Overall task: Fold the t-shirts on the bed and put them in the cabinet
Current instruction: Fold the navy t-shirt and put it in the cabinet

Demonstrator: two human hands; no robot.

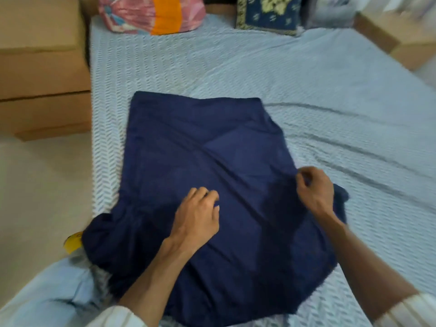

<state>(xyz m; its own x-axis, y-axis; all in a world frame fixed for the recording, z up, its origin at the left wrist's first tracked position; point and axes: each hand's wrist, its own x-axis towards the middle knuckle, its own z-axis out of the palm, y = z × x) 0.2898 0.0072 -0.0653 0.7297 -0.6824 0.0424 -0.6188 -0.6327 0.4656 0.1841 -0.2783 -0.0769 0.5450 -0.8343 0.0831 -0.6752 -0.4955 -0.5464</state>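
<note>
A navy blue t-shirt lies spread on the bed, its hem towards the pillows and its near end bunched at the bed's left edge. My left hand sits on the middle of the shirt with fingers curled into the cloth. My right hand pinches the shirt's right edge, where a fold of fabric lifts slightly. The frame is blurred, so the exact finger grip is soft. No cabinet is visible.
The bed has a light blue patterned sheet with creases on its right side. A pink and orange pillow and a blue patterned cushion lie at the head. Brown furniture stands left, floor beside it.
</note>
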